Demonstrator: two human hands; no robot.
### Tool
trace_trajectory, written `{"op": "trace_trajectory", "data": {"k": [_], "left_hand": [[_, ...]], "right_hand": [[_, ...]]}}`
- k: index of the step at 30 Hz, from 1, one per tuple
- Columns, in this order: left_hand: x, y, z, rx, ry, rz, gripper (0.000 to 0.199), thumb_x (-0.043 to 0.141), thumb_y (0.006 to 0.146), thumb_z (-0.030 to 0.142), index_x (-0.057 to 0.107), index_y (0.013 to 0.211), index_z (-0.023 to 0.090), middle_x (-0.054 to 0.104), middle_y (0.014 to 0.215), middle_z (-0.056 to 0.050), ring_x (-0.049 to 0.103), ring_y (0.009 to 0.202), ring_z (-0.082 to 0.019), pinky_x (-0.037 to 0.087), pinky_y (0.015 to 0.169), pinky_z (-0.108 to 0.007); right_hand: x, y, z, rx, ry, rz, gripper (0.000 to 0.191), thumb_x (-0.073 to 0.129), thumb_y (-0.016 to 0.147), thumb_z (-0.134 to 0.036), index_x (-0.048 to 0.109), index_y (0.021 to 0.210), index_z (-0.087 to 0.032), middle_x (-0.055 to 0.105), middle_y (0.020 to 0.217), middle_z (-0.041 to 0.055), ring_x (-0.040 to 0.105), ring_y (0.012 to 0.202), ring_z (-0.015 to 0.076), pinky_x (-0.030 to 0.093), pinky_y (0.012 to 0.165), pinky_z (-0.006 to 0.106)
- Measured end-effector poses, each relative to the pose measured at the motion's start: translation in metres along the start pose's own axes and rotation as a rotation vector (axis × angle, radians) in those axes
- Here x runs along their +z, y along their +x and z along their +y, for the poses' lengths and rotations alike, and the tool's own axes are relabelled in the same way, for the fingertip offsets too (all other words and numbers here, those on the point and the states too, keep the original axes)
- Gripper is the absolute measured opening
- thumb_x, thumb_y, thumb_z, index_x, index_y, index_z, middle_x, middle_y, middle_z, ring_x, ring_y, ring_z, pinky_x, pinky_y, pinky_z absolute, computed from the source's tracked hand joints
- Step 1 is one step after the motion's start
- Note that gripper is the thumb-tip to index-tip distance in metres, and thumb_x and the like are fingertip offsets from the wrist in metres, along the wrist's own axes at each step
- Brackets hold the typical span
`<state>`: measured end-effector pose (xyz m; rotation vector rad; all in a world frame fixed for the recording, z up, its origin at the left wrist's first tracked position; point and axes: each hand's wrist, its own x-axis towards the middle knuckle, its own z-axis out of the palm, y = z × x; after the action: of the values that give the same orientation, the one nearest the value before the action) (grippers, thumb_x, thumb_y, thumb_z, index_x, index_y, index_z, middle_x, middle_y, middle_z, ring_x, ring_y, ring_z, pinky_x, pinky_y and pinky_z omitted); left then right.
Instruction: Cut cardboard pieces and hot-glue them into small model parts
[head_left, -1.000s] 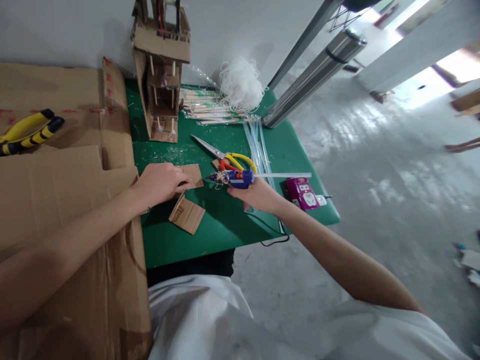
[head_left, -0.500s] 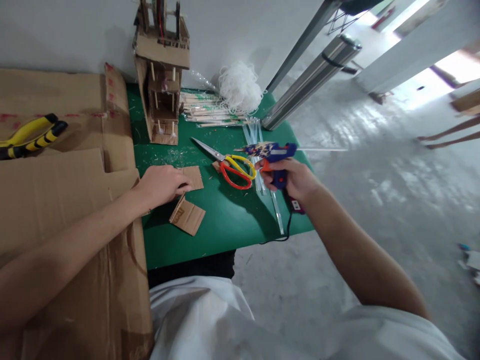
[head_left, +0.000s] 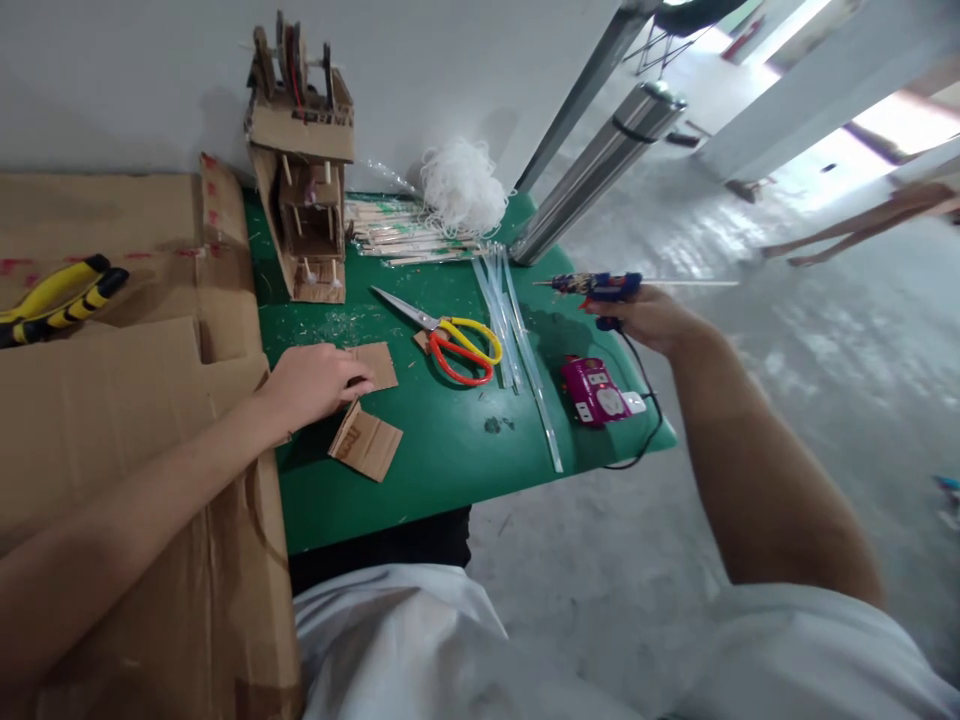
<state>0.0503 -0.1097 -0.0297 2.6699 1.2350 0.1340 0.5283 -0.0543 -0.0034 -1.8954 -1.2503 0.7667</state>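
My left hand (head_left: 313,385) is closed at the edge of a small cardboard piece (head_left: 377,364), its fingertips curled down and partly hidden. Just below the fingers, a folded cardboard piece (head_left: 369,445) stands with one flap tilted up. My right hand (head_left: 651,318) grips a blue hot glue gun (head_left: 611,286), held above the right side of the green table (head_left: 442,470). The gun's nozzle points left, and a clear glue stick sticks out of its back. Between the hands lie scissors (head_left: 442,330) with red and yellow handles.
Clear glue sticks (head_left: 532,370) lie beside a purple power socket (head_left: 600,390) with a cord. Behind are a cardboard structure (head_left: 300,200), packed wooden sticks (head_left: 409,230), white string (head_left: 465,188) and a metal post (head_left: 592,180). Yellow-black pliers (head_left: 64,295) rest on cardboard sheets at left.
My right hand has carried the glue gun to the right, away from the scissors, uncovering the purple socket. My left hand has stayed at the cardboard; the view has shifted slightly.
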Motion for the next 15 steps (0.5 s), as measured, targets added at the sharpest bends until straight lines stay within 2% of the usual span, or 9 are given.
{"op": "trace_trajectory", "data": {"k": [3,6,9,15], "left_hand": [[-0.002,0.0,0.002,-0.01,-0.001,-0.011,0.034,0.047,0.1,0.045,0.078,0.107,0.032,0.079,0.099,-0.001,0.068,0.089,-0.02,0.034,0.06,-0.029],[-0.004,0.0,0.003,-0.016,0.003,-0.013,0.034,0.047,0.1,0.044,0.078,0.107,0.031,0.079,0.097,-0.002,0.068,0.088,-0.021,0.033,0.058,-0.029],[-0.005,0.0,0.003,-0.018,0.015,-0.007,0.035,0.047,0.1,0.045,0.078,0.107,0.032,0.078,0.098,-0.001,0.068,0.089,-0.021,0.031,0.056,-0.029],[-0.004,0.0,0.003,-0.013,0.027,-0.021,0.037,0.045,0.101,0.046,0.078,0.108,0.032,0.079,0.101,-0.001,0.069,0.09,-0.022,0.032,0.056,-0.029]], "right_hand": [[0.006,0.005,0.005,0.07,0.136,-0.05,0.027,0.074,0.079,-0.004,0.072,0.105,-0.009,0.074,0.104,0.0127,0.065,0.075,0.0079,0.049,0.076,0.03],[0.011,0.006,0.01,0.089,0.227,-0.008,0.025,0.075,0.08,-0.006,0.069,0.104,-0.008,0.072,0.105,0.013,0.064,0.075,0.006,0.048,0.078,0.029],[0.014,0.005,0.014,0.088,0.281,0.04,0.021,0.076,0.079,-0.005,0.067,0.098,-0.009,0.07,0.097,0.0094,0.062,0.073,0.0056,0.048,0.08,0.028],[0.022,0.002,0.021,0.094,0.291,0.094,0.015,0.07,0.083,-0.003,0.063,0.093,-0.012,0.065,0.083,0.0018,0.06,0.069,0.0063,0.047,0.074,0.027]]}}
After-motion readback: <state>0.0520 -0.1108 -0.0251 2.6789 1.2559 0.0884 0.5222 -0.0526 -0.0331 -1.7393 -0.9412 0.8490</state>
